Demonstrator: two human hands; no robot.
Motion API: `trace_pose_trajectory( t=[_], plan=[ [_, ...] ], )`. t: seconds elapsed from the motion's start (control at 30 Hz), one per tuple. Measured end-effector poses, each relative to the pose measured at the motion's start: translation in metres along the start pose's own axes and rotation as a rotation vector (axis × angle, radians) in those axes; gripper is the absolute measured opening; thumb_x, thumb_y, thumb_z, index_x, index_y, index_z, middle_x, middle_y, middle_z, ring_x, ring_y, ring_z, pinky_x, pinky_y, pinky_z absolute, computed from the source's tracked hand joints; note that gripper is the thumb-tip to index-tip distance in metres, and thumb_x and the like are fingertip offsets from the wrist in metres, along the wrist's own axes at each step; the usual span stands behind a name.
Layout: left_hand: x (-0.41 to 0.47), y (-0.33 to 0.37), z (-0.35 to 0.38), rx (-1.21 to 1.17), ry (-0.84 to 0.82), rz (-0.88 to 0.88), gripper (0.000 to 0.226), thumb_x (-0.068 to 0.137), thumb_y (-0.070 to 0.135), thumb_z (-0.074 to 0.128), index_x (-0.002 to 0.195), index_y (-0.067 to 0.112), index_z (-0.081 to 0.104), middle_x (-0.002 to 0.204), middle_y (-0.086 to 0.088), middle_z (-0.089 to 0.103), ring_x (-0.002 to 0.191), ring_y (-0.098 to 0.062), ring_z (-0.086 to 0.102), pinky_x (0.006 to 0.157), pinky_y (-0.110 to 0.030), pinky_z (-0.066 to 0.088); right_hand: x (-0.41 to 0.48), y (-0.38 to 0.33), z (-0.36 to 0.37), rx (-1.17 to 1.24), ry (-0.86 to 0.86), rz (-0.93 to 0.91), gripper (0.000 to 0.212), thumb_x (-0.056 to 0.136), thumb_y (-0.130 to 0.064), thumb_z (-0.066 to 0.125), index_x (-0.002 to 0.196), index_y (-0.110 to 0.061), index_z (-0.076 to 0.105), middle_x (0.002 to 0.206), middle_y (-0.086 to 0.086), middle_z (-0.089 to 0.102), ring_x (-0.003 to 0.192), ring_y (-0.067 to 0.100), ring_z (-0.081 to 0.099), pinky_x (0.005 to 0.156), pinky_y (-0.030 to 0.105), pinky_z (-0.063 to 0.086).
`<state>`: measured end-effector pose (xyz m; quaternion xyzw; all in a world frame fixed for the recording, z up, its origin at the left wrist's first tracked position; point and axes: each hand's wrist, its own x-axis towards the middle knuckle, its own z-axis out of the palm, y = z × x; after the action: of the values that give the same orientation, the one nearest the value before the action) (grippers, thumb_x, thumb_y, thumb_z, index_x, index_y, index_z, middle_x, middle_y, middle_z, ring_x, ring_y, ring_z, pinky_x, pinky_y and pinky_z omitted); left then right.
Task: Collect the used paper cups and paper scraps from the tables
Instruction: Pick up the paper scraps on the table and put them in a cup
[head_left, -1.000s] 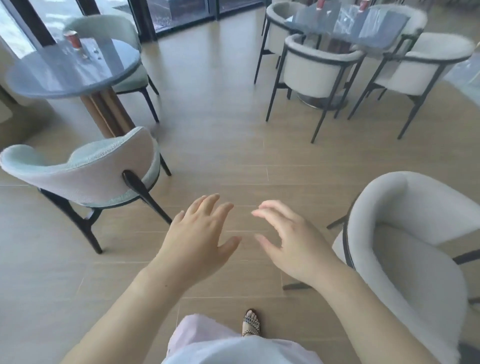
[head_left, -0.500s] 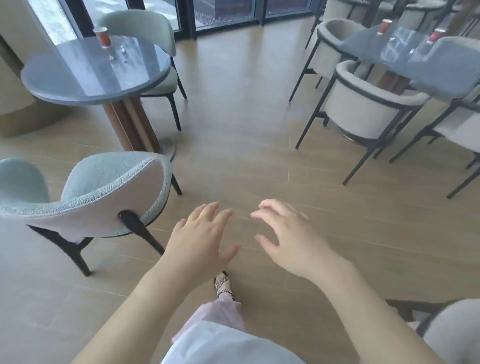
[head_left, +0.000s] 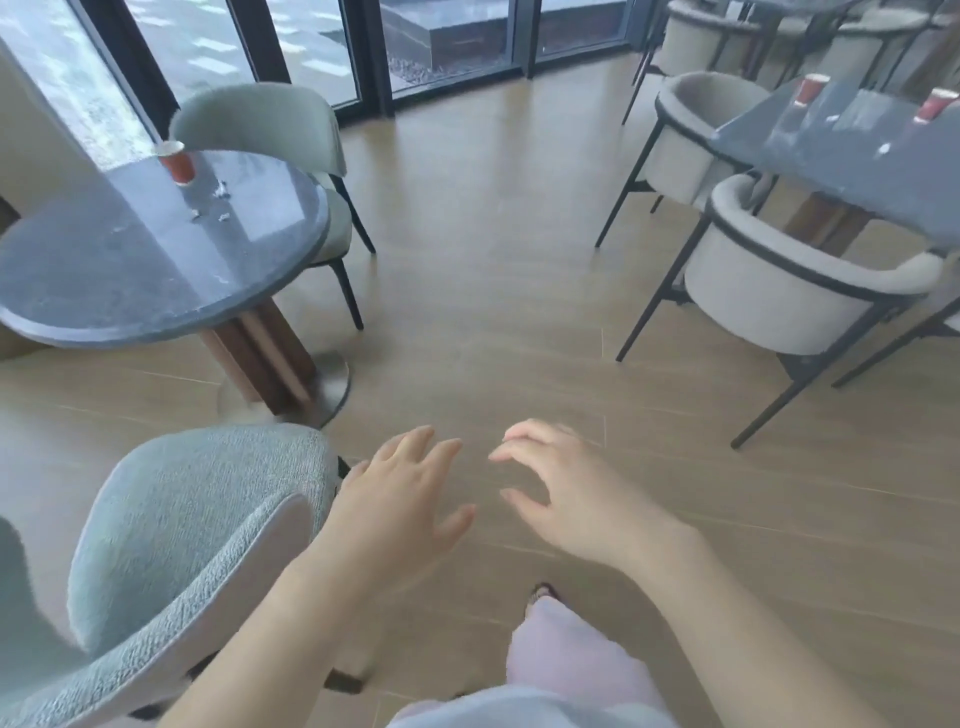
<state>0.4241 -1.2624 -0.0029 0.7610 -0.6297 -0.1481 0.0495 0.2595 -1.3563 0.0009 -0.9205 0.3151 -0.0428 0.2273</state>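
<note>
we see a wood-look plank floor across the frame. left: round grey table on a brown pedestal with a metal base plate. behind it, upper left, a pale green chair on dark legs; a second green textured chair at lower left. right: cream armchair with black frame, tucked against a grey table; more cream chairs upper right. dark-framed glass doors along the top.
</note>
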Motion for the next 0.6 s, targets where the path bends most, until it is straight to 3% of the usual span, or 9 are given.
trace_pose_trajectory(
  t=[0.23,0.37,0.6],
  plan=[
    [0.163,-0.031,-0.022,0.022,0.003,-0.026,0.060,0.087,0.055,0.043,0.139,0.033,0.023,0.148,0.009,0.027,0.136,-0.013,0.026,0.104,-0.035,0.035,0.155,0.086,-0.038,0.048,0.031,-0.041,0.026,0.089,-0.033,0.054,0.114,-0.028,0.055,0.122,-0.011,0.049,0.114,0.012,0.043,0.096,0.036,0.038],
    [0.254,-0.047,-0.054,0.020,0.016,-0.095,0.060,0.086,0.057,0.041,0.139,0.035,0.022,0.143,0.013,0.037,0.127,-0.013,0.042,0.094,-0.033,0.042,0.247,0.125,-0.074,0.024,0.035,-0.101,0.026,0.089,-0.034,0.054,0.114,-0.029,0.055,0.122,-0.012,0.050,0.113,0.009,0.042,0.089,0.025,0.033],
    [0.354,-0.103,-0.091,-0.046,0.075,-0.265,0.061,0.086,0.058,0.041,0.139,0.035,0.022,0.141,0.012,0.040,0.122,-0.013,0.046,0.093,-0.035,0.045,0.394,0.148,-0.100,0.001,-0.061,-0.242,0.027,0.089,-0.035,0.053,0.116,-0.029,0.055,0.123,-0.012,0.050,0.114,0.011,0.044,0.092,0.030,0.039]
  ],
)
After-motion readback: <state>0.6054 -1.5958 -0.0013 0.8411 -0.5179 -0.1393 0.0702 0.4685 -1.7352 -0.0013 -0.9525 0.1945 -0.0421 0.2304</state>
